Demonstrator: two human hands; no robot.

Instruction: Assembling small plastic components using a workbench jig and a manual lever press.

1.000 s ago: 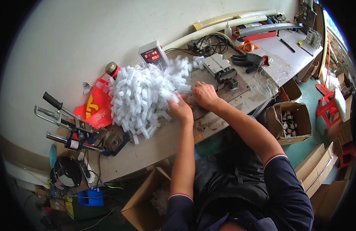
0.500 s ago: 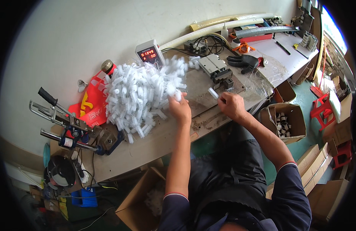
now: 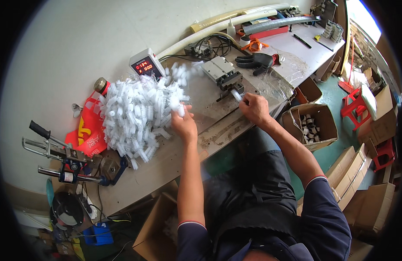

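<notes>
1. Change since the earlier frames: the right hand [image 3: 253, 108] has left the heap, where it worked beside the left, and now sits at the small metal press [image 3: 225, 75] on the bench [image 3: 175, 165]; a white plastic piece [image 3: 236, 95] shows between its fingertips, its far end just at the press mouth.
2. Judgement: one piece has been pulled from the heap and is being fed to the press; the feeding step is in hand, not finished.
3. Left hand [image 3: 185, 126] remains at the near edge of the heap of white plastic pieces [image 3: 138, 113]; fingers curled, apparently pinching another piece; grip not fully visible.
4. Pose: hands apart; right forearm stretched forward and rightward, wrist bent down; left forearm runs straight up from the lower edge.
5. Nearby: counter box with red digits [image 3: 145, 64] behind the heap; black glove [image 3: 255, 61] beyond the press; open carton [image 3: 314, 124] on the floor to the right.
</notes>
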